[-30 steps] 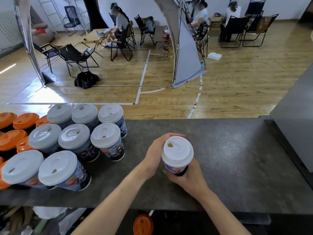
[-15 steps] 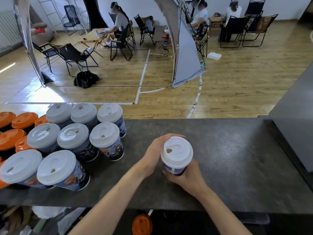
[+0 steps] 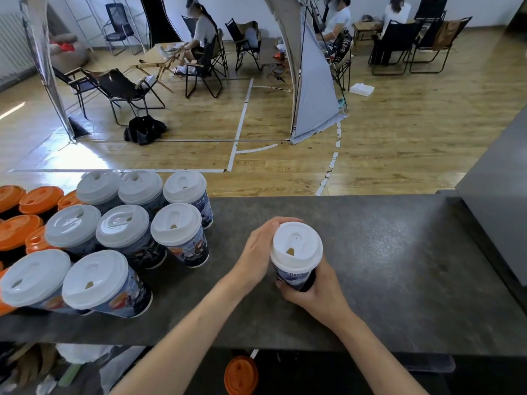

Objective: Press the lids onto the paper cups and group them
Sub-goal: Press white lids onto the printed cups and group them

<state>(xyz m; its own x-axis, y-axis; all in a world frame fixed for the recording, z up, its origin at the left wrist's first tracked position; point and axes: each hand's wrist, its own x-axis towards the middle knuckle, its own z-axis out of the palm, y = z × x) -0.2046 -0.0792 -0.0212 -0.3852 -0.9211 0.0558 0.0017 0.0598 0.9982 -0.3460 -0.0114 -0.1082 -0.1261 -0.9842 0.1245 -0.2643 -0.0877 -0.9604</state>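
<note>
A blue printed paper cup [image 3: 293,277] with a white lid [image 3: 296,246] stands on the dark counter [image 3: 385,266] near its middle. My left hand [image 3: 258,252] curls round the cup's left side, fingertips at the lid's far rim. My right hand [image 3: 316,289] grips the cup body from below and to the right. To the left, several white-lidded cups [image 3: 176,232] stand grouped in rows.
Orange-lidded cups [image 3: 21,232] crowd the far left of the counter. One orange lid [image 3: 241,374] lies below the counter's near edge. A grey block [image 3: 502,218] rises at the counter's right end. Beyond lie wooden floor, folding chairs and seated people.
Both hands stay on the cup. The cup and hands have barely shifted; the lid's drink hole has turned slightly.
</note>
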